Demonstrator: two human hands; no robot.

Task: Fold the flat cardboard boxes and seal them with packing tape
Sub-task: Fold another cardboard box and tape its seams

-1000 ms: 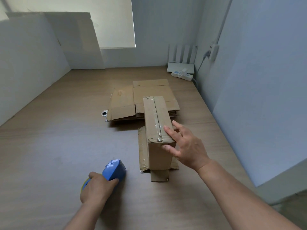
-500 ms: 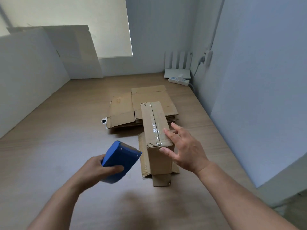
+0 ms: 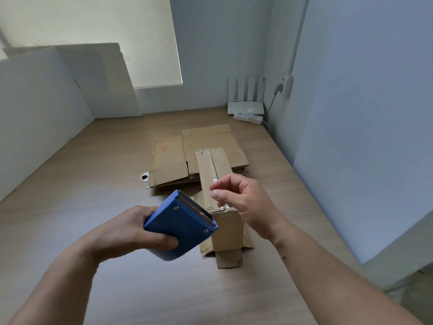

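The wooden surface (image 3: 70,207) carried a stack of flat cardboard (image 3: 171,158) at the back, with the taped box (image 3: 228,231) standing just before it. The blue tape dispenser (image 3: 180,226) was raised just left of the box, clasped in the left hand (image 3: 126,233). The right hand (image 3: 243,198) hovered above the box, fingers curled, thumb near forefinger; whether they pinched anything could not be told
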